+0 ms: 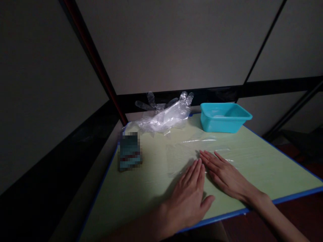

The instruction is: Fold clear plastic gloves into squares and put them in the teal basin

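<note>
A clear plastic glove [180, 156] appears to lie flat on the pale yellow-green table [148, 191]; its outline is faint, so its exact kind is hard to make out. My left hand [189, 195] rests at its near edge, fingers stretched out and thumb apart. Just to the right, my right hand [222, 173] lies palm down with fingers extended over the clear plastic. The fingertips of both hands almost meet. Behind them, a heap of clear disposable gloves [164, 117] sits at the back edge, several fingers sticking up against the wall.
A turquoise plastic basin [222, 124] stands at the back right of the table. On the left side lies a dark, pixelated object [130, 151]. Blue edging [297, 193] runs round the tabletop, and wall panels [176, 47] rise close behind it.
</note>
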`<control>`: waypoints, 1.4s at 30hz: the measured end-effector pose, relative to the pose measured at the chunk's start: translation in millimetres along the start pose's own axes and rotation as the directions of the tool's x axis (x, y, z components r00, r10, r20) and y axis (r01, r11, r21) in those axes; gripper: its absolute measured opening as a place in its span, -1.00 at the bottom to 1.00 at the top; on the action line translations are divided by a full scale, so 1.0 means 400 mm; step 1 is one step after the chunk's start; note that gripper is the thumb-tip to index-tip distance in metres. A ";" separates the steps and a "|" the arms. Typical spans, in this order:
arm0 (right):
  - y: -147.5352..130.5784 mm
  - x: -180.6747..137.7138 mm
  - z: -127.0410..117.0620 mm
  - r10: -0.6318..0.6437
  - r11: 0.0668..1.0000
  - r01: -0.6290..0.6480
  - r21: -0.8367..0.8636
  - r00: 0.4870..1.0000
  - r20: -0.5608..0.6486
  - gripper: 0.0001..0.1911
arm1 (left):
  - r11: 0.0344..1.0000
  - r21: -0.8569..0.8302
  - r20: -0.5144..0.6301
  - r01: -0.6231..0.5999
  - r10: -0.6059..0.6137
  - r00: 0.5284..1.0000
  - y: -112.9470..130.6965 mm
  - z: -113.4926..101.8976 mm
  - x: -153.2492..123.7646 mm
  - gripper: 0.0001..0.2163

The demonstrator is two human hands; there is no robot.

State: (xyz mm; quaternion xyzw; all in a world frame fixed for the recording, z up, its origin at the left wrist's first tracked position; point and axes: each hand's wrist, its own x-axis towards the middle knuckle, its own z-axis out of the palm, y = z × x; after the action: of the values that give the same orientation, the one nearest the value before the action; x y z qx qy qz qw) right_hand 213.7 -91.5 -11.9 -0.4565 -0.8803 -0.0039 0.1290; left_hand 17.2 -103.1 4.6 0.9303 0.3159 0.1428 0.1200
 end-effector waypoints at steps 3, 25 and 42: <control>0.002 -0.003 0.001 0.031 1.000 -0.031 0.004 0.999 -0.012 -0.34 | 0.998 0.054 0.047 0.015 -0.018 0.999 -0.015 0.012 -0.003 -0.33; -0.019 -0.019 -0.003 -0.015 1.000 0.013 0.025 0.998 0.062 -0.41 | 0.997 0.073 0.085 0.001 -0.007 0.996 -0.014 0.014 -0.001 -0.27; -0.014 -0.026 0.014 -0.003 0.999 0.006 -0.042 0.998 0.069 -0.39 | 0.977 0.111 0.055 0.182 -0.189 0.980 -0.045 0.001 -0.065 -0.32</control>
State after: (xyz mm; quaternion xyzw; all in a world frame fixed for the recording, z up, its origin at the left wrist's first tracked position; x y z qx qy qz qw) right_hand 213.4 -102.5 -19.1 -0.4570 -0.8850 -0.0070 0.0887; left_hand -12.4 -105.3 -6.4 0.9060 0.4042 0.0834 0.0938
